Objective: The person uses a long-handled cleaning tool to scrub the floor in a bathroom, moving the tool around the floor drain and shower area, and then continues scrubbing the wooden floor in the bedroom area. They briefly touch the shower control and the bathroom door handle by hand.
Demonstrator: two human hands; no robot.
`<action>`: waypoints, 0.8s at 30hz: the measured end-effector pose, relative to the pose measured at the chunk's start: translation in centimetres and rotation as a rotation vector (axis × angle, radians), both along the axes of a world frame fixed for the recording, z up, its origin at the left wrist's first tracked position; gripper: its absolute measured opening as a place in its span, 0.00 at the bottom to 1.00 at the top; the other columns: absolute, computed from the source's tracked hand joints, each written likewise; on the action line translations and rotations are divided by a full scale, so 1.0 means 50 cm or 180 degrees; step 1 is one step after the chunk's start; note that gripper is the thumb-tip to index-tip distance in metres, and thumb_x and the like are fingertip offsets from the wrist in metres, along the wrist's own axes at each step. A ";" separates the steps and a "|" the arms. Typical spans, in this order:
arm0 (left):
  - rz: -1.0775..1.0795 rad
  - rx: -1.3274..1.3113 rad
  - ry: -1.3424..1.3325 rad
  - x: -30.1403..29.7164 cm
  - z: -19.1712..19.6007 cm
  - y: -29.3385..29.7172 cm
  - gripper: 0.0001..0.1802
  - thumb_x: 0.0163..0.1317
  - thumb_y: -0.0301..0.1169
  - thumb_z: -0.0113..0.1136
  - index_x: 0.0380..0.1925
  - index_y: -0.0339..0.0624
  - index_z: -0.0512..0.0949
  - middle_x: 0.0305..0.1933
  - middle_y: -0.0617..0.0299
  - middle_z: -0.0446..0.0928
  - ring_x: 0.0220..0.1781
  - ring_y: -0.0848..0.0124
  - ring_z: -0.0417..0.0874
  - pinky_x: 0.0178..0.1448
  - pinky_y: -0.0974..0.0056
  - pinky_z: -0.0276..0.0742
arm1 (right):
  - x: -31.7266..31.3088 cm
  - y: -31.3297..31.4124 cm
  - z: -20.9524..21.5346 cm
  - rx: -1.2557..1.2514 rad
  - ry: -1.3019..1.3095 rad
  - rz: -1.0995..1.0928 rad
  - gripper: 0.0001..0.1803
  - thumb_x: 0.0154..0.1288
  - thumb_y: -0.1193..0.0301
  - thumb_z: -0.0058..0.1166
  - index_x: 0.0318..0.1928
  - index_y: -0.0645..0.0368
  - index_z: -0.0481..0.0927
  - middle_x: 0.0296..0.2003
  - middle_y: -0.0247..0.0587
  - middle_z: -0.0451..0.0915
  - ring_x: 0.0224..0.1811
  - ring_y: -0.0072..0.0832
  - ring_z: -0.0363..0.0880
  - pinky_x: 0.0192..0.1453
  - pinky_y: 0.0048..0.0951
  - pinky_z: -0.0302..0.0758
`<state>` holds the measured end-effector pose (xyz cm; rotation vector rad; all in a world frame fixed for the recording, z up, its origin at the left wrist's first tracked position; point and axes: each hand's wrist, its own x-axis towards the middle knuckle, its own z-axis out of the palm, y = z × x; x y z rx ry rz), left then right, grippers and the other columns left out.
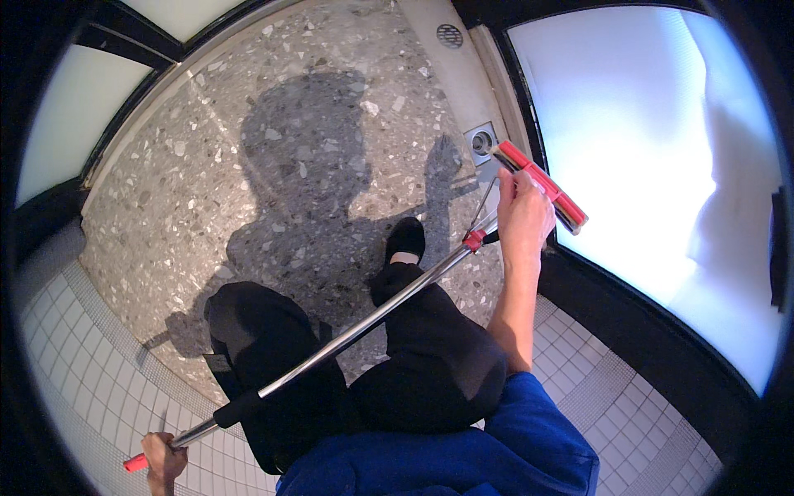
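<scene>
A long-handled mop [364, 326] lies slantwise across my front, from lower left to upper right. Its pole is shiny metal with a black sleeve and a red end cap. My left hand [164, 461] is closed around the pole just above that cap. At the other end, my right hand [527, 217] has its fingers closed on the red bar-shaped head [559, 201]. Thin metal rods and a red joint [474, 240] link head and pole. The underside of the head is mostly turned away from me.
Below is a speckled stone floor [322, 198] carrying my shadow. A square metal drain [480, 143] and a round grate [450, 35] sit along its right side. Black-framed frosted panels [620, 140] stand left and right. White tiles [107, 364] border the near sides.
</scene>
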<state>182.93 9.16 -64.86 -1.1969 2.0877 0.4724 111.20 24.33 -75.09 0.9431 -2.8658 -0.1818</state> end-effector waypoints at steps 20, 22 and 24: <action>-0.0238 -0.0733 0.0822 -0.072 -0.009 0.002 0.08 0.41 0.30 0.65 0.14 0.37 0.79 0.15 0.47 0.72 0.22 0.43 0.72 0.31 0.47 0.67 | 0.051 -0.021 0.044 0.0071 -0.0095 0.0222 0.17 0.66 0.57 0.53 0.25 0.55 0.75 0.18 0.44 0.78 0.19 0.43 0.80 0.23 0.40 0.74; -0.0129 -0.0376 0.0330 -0.093 0.002 -0.006 0.08 0.40 0.30 0.65 0.14 0.37 0.79 0.16 0.46 0.74 0.23 0.43 0.73 0.32 0.47 0.68 | 0.056 -0.024 0.045 0.0087 -0.0106 0.0288 0.17 0.66 0.57 0.53 0.25 0.54 0.75 0.18 0.43 0.79 0.19 0.42 0.80 0.22 0.39 0.74; -0.0066 -0.0247 0.0151 -0.094 0.001 -0.011 0.08 0.39 0.30 0.65 0.14 0.36 0.79 0.16 0.45 0.74 0.23 0.43 0.73 0.31 0.47 0.68 | 0.063 -0.026 0.045 0.0067 -0.0212 0.0284 0.17 0.66 0.57 0.53 0.25 0.54 0.74 0.17 0.43 0.78 0.19 0.41 0.80 0.22 0.39 0.74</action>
